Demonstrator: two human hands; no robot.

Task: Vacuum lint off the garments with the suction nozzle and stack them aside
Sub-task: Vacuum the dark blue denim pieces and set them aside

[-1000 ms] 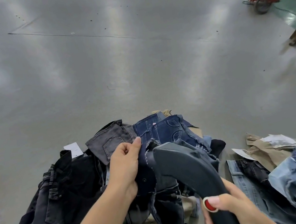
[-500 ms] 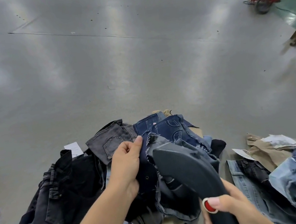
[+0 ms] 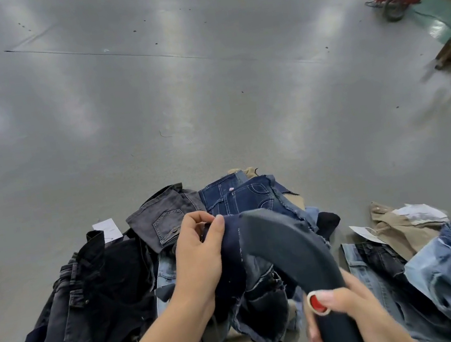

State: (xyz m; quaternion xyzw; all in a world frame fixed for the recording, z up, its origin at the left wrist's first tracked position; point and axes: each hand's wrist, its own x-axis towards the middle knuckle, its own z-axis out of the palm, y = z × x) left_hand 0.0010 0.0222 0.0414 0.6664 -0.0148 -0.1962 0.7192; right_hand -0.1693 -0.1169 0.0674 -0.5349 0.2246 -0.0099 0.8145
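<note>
In the head view, the left hand point(image 3: 201, 250) is pinching a dark navy denim piece point(image 3: 233, 257) above the near garment pile point(image 3: 96, 292) on the floor, while the right hand point(image 3: 344, 308) is gripping the curved dark grey suction nozzle point(image 3: 285, 244) against it. The vacuuming step seems to be in hand; next, I think, the piece is going to the right stack point(image 3: 424, 258).

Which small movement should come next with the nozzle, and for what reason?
Probably draw the suction nozzle slowly along the dark blue garment. The left hand pinches that piece raised above the pile, the right hand grips the nozzle, and its mouth lies right against the cloth.
</note>
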